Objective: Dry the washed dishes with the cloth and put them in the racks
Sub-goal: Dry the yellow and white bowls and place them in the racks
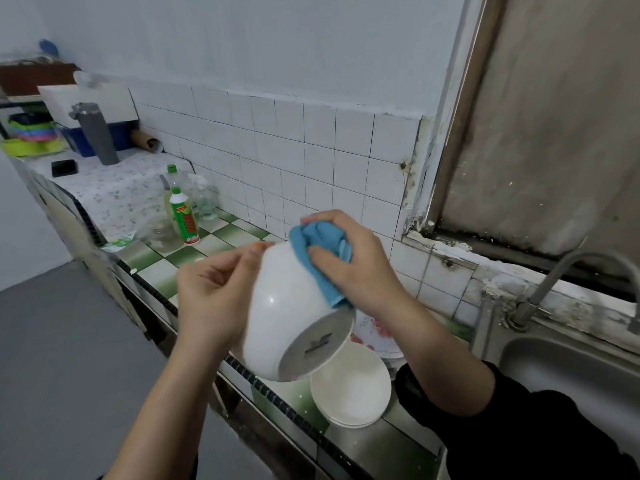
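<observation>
A round white bowl (pixel 287 306), gripped by the left hand (pixel 211 292), is pressed beneath the right hand (pixel 360 265) clutching a bunched blue cloth (pixel 318 237).

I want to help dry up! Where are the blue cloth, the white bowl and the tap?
blue cloth (pixel 323 233): head view, bunched top part.
white bowl (pixel 277 306): head view, its outer side.
tap (pixel 554 276): head view, its curved spout.

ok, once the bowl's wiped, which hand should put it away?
Left. The left hand holds the bowl on its own, while the right hand is bunched round the cloth, pressing it on the bowl's side. The right likely only needs to lift off. No rack is clearly in view.
</observation>
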`<action>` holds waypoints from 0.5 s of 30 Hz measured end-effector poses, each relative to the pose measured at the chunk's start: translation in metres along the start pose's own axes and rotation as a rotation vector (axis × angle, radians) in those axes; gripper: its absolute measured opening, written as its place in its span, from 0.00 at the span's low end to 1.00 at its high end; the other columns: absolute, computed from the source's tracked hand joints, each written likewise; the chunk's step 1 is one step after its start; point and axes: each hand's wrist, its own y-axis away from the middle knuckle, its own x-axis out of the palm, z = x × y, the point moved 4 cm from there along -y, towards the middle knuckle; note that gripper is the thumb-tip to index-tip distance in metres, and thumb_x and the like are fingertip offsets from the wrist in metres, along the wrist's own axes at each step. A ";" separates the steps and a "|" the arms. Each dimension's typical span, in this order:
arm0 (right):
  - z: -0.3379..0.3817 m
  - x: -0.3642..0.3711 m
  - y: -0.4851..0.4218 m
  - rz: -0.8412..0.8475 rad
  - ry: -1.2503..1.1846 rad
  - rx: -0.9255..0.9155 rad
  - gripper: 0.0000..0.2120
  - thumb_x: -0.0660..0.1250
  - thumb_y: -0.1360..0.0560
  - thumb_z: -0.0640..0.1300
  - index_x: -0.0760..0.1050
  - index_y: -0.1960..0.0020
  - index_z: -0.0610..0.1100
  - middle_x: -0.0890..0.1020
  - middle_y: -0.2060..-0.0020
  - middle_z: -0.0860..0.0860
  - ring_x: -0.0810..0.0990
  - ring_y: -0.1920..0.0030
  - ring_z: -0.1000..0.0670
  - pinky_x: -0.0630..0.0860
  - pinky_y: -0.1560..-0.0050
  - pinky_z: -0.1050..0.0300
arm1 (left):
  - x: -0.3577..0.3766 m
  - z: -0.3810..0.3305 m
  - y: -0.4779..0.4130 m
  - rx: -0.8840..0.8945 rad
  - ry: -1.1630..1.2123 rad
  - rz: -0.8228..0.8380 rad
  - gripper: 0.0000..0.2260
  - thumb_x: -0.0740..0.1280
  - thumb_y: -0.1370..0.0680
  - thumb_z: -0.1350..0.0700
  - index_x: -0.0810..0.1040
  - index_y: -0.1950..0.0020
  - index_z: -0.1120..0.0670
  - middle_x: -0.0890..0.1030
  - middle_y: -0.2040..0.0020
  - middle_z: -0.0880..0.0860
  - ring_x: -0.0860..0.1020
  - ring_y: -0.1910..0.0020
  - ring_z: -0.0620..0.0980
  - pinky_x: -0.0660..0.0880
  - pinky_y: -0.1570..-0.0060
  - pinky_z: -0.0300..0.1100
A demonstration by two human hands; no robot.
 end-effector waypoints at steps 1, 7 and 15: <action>0.003 0.007 0.005 0.009 0.099 -0.052 0.15 0.66 0.31 0.48 0.77 0.44 0.53 0.82 0.48 0.55 0.80 0.50 0.53 0.78 0.46 0.50 | 0.003 0.003 0.003 0.001 -0.031 0.022 0.13 0.66 0.22 0.64 0.83 0.59 0.49 0.83 0.66 0.39 0.78 0.66 0.33 0.74 0.65 0.29; 0.005 0.014 0.010 -0.044 -0.030 -0.130 0.13 0.67 0.30 0.45 0.78 0.46 0.53 0.82 0.49 0.57 0.81 0.49 0.54 0.79 0.46 0.53 | 0.001 -0.003 0.010 0.053 -0.021 0.018 0.12 0.67 0.22 0.64 0.83 0.58 0.48 0.83 0.66 0.37 0.78 0.66 0.32 0.74 0.64 0.28; -0.042 -0.009 0.013 -0.266 -0.707 0.303 0.06 0.66 0.29 0.43 0.81 0.57 0.42 0.83 0.66 0.52 0.81 0.64 0.54 0.76 0.61 0.61 | -0.013 -0.009 0.006 0.124 0.141 0.099 0.15 0.61 0.25 0.53 0.86 0.61 0.39 0.85 0.58 0.38 0.81 0.57 0.35 0.75 0.59 0.30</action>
